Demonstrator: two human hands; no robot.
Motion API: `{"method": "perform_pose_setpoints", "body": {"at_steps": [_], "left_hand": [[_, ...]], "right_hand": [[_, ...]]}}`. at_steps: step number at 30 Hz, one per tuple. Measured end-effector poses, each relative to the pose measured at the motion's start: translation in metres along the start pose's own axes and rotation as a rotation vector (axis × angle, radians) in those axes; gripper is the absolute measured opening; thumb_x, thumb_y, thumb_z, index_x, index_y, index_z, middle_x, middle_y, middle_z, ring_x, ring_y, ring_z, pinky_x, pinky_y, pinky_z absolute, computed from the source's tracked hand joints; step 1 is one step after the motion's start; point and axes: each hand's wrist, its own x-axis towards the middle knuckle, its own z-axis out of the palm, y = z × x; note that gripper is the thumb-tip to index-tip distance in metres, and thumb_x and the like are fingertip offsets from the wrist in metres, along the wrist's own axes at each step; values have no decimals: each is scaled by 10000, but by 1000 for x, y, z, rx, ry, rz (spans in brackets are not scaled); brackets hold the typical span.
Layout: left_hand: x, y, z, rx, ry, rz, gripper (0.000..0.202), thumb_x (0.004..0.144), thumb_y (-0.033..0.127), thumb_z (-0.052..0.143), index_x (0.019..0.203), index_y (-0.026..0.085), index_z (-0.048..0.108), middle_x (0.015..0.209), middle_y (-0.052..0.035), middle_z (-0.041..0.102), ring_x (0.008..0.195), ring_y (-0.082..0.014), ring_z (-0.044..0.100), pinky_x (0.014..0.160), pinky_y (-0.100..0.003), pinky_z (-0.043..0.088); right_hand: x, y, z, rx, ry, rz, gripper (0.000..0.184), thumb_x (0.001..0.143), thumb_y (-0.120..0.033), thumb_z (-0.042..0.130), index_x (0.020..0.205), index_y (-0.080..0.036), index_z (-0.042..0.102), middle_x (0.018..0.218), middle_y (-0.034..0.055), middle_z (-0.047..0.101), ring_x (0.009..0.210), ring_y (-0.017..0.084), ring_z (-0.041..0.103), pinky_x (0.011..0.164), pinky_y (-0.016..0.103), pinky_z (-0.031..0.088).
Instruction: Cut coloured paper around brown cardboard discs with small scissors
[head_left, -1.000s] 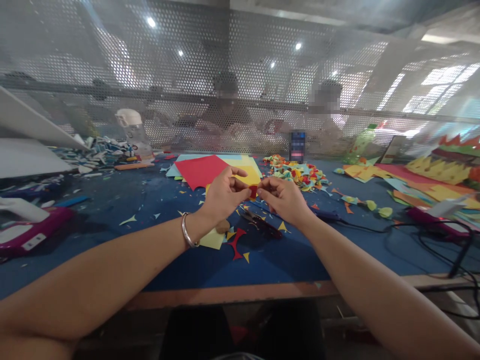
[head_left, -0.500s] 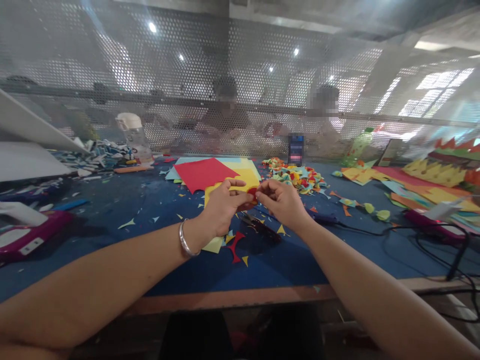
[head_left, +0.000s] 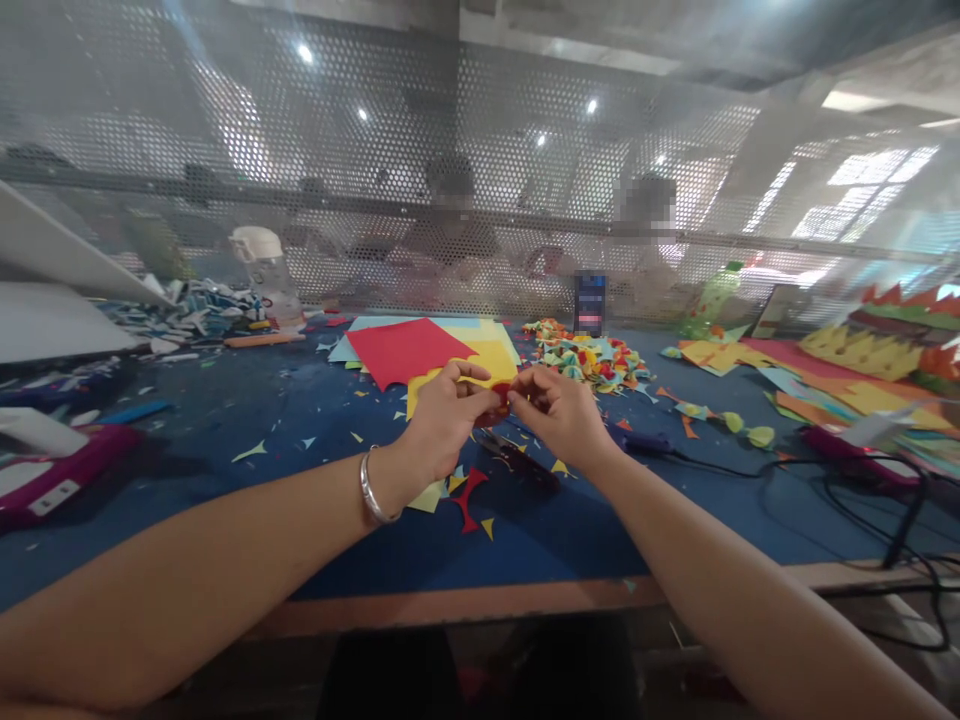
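Both hands meet over the middle of the blue table. A small red paper piece point(head_left: 503, 392) is pinched between the thumb and fingers of my left hand point(head_left: 453, 408), which wears a silver bangle at the wrist. From the other side, my right hand point(head_left: 553, 408) grips the same piece with closed fingertips; its exact shape is mostly hidden. Under the hands lie dark-handled scissors point(head_left: 525, 467). Behind my left hand rest a red sheet point(head_left: 405, 350) and a yellow sheet point(head_left: 491, 368). Red and yellow offcuts point(head_left: 470, 498) lie in front.
A heap of small coloured paper pieces point(head_left: 592, 358) sits behind my right hand, near an upright phone point(head_left: 589, 303). A corded tool point(head_left: 641, 441) lies at right. Bottles stand at left point(head_left: 270, 285) and right point(head_left: 709, 300). A perforated screen point(head_left: 337, 180) closes the back, with people beyond.
The hands have shifted very slightly while keeping the red piece between them. The right fingertips have drawn a little closer to the left ones, and the view has tilted a little.
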Motion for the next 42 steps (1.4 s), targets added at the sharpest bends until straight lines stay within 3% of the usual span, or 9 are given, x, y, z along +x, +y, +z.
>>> {"method": "perform_pose_setpoints", "body": {"at_steps": [7,12,20,27,33,39,42], "left_hand": [[7,-2,-9,106,-66,113,288,728,121,725,910,203,517,601,80,599,565,-104,636,647,-271,539],[12,-4,-16,204,-188,193,317,710,167,767,934,208,547,624,65,627,572,-113,623,599,-256,495],[11,-3,-27,370,-377,390,278,854,250,709,1071,229,536,722,51,574,658,-109,573,631,-247,452],[11,-4,-27,403,-416,341,149,867,212,674,995,215,600,762,9,635,710,-136,613,674,-265,482],[8,-8,-24,334,-311,297,64,857,189,678,864,202,616,748,20,638,694,-115,623,681,-241,502],[2,-11,-22,217,-269,178,281,826,216,745,1004,225,528,710,56,613,647,-109,617,636,-229,498],[-4,-10,-22,213,-282,149,281,834,207,737,974,230,495,744,56,590,669,-107,609,659,-239,506]], "right_hand": [[-5,-7,-4,53,-39,41,213,930,-403,587,884,-199,627,688,-15,579,530,105,448,495,238,351],[-3,-5,-6,100,-35,94,277,931,-455,586,809,-207,603,636,-22,528,497,106,451,453,233,349],[3,-2,-10,278,-80,232,340,893,-504,613,759,-193,592,638,-29,576,389,66,450,378,208,308],[2,0,-10,319,-143,306,346,876,-526,641,804,-188,620,618,-41,560,388,64,438,372,202,312],[2,-5,-9,216,-193,249,266,889,-459,643,866,-194,629,674,-32,575,469,78,475,420,206,356],[0,-1,-7,199,-203,240,222,898,-412,649,892,-192,625,672,-34,579,511,86,478,475,212,371],[-2,0,-6,180,-229,229,233,909,-418,640,886,-187,630,666,-26,584,532,96,486,490,218,368]]}}
